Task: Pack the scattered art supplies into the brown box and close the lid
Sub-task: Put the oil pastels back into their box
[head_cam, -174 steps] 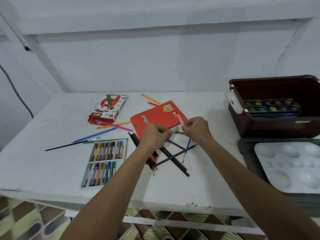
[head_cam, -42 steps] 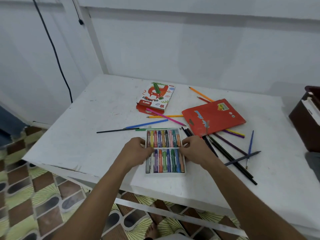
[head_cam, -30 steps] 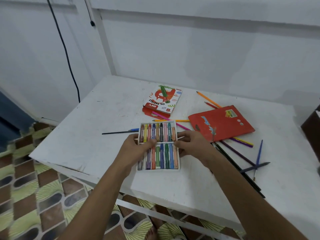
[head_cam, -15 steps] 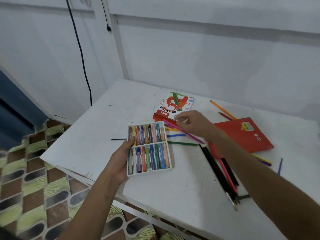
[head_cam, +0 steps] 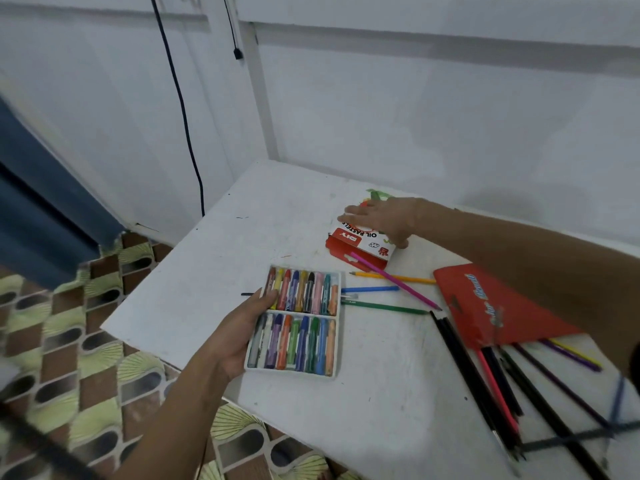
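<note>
The left hand (head_cam: 239, 337) holds the crayon tray (head_cam: 298, 322) by its left side, thumb on top and fingers under it, so the crayons stay flat and do not roll out. The tray sits near the middle of the table (head_cam: 194, 289), close to the front edge. The right hand (head_cam: 381, 218) is at 12 o'clock from the tray, spread over the crayon box (head_cam: 360, 242). Its fingers are straight and lie on top of the box; they do not grab it yet. I think the person wants the box so the tray can slide back into it. A pink pencil (head_cam: 394, 280) leans on the box's front flap, so it may roll when the box is lifted. More pencils (head_cam: 384, 289) lie at 3 o'clock from the tray. A red packet (head_cam: 491, 306) lies past them, on top of some dark pencils (head_cam: 478, 382). The brown box is not in view, so most of the packing is left to do.
</note>
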The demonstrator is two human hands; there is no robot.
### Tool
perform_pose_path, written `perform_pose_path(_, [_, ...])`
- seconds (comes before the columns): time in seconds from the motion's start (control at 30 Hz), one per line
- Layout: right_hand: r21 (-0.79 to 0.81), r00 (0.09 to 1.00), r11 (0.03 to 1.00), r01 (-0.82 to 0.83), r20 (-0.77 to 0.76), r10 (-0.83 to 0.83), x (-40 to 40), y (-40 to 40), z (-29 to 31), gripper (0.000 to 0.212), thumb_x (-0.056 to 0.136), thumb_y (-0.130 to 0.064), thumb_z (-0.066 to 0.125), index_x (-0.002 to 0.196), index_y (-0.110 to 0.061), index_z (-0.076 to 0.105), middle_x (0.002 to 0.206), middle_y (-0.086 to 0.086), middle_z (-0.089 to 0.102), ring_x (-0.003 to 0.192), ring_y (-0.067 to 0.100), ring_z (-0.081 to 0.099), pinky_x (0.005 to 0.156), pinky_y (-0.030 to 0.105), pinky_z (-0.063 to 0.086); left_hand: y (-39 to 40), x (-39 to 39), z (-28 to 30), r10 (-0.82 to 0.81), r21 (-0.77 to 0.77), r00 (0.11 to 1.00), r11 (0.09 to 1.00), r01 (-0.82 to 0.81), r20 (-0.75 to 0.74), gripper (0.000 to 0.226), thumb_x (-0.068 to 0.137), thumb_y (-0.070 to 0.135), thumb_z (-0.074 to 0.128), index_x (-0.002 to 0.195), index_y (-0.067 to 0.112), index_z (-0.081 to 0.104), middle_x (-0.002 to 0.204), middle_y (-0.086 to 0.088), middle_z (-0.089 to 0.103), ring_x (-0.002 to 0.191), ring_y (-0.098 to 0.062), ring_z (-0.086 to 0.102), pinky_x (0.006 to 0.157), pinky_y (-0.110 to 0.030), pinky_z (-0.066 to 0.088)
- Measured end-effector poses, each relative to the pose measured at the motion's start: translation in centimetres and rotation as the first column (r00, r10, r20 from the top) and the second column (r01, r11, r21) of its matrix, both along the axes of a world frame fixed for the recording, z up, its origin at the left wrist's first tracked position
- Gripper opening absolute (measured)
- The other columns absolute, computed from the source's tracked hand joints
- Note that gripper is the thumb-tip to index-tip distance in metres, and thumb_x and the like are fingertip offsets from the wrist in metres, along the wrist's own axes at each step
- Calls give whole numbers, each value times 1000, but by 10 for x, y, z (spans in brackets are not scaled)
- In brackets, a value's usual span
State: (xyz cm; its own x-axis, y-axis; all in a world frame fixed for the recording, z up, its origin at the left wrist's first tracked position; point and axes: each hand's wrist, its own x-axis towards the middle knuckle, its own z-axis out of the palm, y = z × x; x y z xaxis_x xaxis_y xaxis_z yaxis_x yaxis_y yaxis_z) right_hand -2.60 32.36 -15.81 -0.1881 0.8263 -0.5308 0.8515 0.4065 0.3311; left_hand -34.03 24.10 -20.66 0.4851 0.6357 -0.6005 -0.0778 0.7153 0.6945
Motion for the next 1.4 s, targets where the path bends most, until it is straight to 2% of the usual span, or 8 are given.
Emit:
perform_pose_path(0.17, [-35, 995, 998, 61, -74, -64, 3, -3, 4, 136, 57, -19, 88, 148, -36, -12, 158, -2, -1, 136, 30, 23, 105, 49, 37, 4, 1, 0, -12, 42, 1000, 999, 13, -29, 35, 94, 34, 54, 124, 17, 61, 116, -18, 66, 88, -31, 69, 82, -47, 55])
perform_pose_path(0.37, [-79, 963, 969, 233, -122, -241, 6, -25, 4, 142, 44, -38, 92, 148, -37, -4, 149, 0, 8, 132, 28, 23, 99, 53, 41, 3, 11, 2, -55, 53, 997, 997, 57, -45, 34, 94, 35, 53, 123, 17, 61, 117, -18, 66, 91, -32, 68, 83, -48, 55])
perform_pose_path(0.5, [-107, 929, 951, 289, -207, -306, 11, -32, 3, 141, 42, -41, 92, 149, -32, 1, 155, -3, 4, 139, 26, 13, 106, 55, 32, -1, 18, 3, -21, 52, 999, 998, 23, -35, 33, 94, 33, 54, 121, 15, 62, 113, -19, 68, 81, -28, 70, 73, -43, 58])
perform_pose_path(0.67, [-48, 844, 924, 380, -390, -368, 23, -54, 9, 135, 42, -50, 90, 149, -25, 10, 151, -1, 26, 137, 22, 26, 114, 46, 20, -2, 27, 12, 103, 101, 994, 990, -101, -18, 30, 95, 33, 53, 118, 17, 64, 106, -15, 71, 79, -27, 71, 68, -40, 58])
perform_pose_path(0.9, [145, 712, 863, 484, -638, -293, 35, -127, 47, 128, 54, -49, 86, 150, -15, 8, 151, 7, 18, 139, 24, 18, 115, 39, 11, 8, 67, 54, 268, 148, 959, 949, -278, 88, 31, 98, 32, 47, 123, 17, 60, 108, -14, 71, 95, -31, 69, 75, -49, 57])
perform_pose_path(1.03, [111, 605, 788, 606, -707, -365, 37, -184, 55, 132, 51, -60, 83, 149, -19, 6, 149, 2, 15, 138, 23, 15, 117, 42, 13, -3, 101, 73, 272, 154, 944, 941, -301, 187, 29, 99, 30, 47, 121, 16, 61, 108, -11, 71, 94, -28, 70, 70, -48, 58])
perform_pose_path(1.2, [43, 513, 696, 717, -708, -485, 33, -263, 36, 134, 48, -72, 76, 149, -28, -1, 152, -4, 4, 143, 27, 0, 117, 51, 6, -36, 142, 68, 212, 160, 964, 958, -237, 160, 28, 99, 28, 46, 120, 17, 60, 108, -12, 71, 95, -31, 70, 81, -58, 54])
perform_pose_path(1.4, [43, 396, 573, 818, -764, -509, 21, -332, 16, 129, 54, -67, 77, 148, -30, -2, 151, -6, 4, 141, 24, -2, 115, 45, 0, -85, 183, 44, 214, 108, 969, 968, -228, 124, 28, 98, 27, 49, 122, 17, 57, 108, -12, 71, 93, -31, 70, 79, -59, 54])
